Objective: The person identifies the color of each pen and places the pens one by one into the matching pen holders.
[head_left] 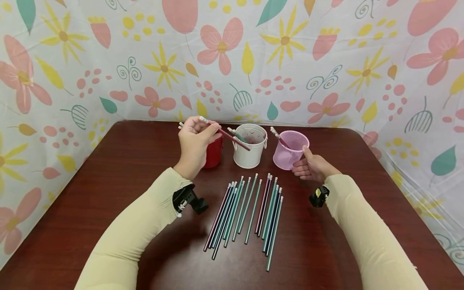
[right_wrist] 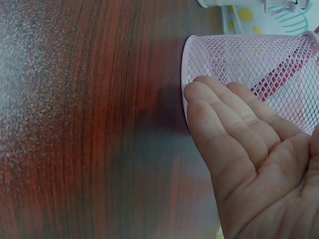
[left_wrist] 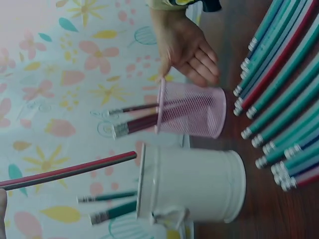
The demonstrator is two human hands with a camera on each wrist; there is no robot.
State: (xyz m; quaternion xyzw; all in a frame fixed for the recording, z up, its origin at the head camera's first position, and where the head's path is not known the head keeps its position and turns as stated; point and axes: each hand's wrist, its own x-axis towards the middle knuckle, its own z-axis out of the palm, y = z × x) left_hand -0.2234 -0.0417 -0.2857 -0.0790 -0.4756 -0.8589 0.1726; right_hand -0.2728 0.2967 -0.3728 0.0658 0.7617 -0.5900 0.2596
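My left hand (head_left: 193, 145) pinches a red pencil (head_left: 236, 141) near its eraser end. The pencil's other end slants down over the white bucket (head_left: 247, 156), which has teal pencils (left_wrist: 117, 211) in it. Partly behind that hand stands a red container (head_left: 214, 156), with pencil erasers (head_left: 181, 125) showing beyond the hand. My right hand (head_left: 314, 166) is at the side of a pink mesh cup (head_left: 284, 158), thumb at its rim and fingers straight along the mesh. Dark red pencils (left_wrist: 144, 122) lean inside this cup.
Several teal, dark blue and dark red pencils (head_left: 250, 211) lie in a loose row on the brown table (head_left: 308, 249), erasers toward the containers. A flower-patterned cloth (head_left: 290, 60) hangs behind the table's back edge.
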